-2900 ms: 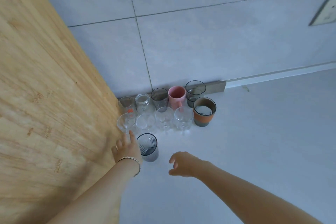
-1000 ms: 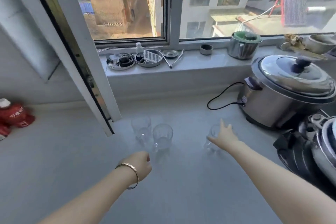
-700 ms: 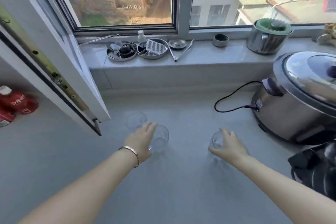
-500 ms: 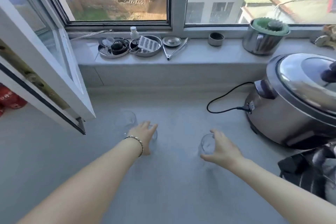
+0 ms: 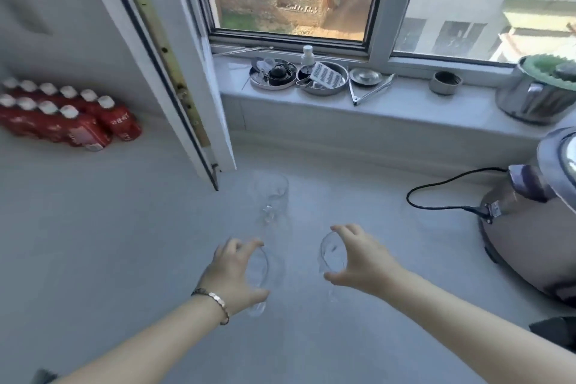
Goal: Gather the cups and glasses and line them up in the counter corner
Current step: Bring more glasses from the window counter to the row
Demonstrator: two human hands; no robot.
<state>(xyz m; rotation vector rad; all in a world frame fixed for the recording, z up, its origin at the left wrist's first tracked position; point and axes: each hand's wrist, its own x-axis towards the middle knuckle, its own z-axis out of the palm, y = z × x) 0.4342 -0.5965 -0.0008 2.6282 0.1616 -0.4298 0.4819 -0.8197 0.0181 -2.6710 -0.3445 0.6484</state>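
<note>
My left hand (image 5: 235, 274), with a bracelet at the wrist, grips a clear stemmed glass (image 5: 261, 271) around its bowl, lifted above the grey counter (image 5: 124, 243). My right hand (image 5: 363, 260) grips a second clear stemmed glass (image 5: 332, 256) the same way, a little to the right. A third clear glass (image 5: 271, 196) stands alone on the counter farther back, below the open window sash. The cups lined up in the corner are out of view.
An open window sash (image 5: 162, 56) juts over the counter at the left. Several red bottles (image 5: 68, 115) lie at the far left. A rice cooker (image 5: 530, 221) with a black cord (image 5: 436, 193) stands at the right. Metal dishes (image 5: 299, 78) and tongs sit on the sill.
I turned from the corner row of cups to the window side. Both hands reached the glasses on the counter, closed on one each and lifted them toward me; one glass stays behind.
</note>
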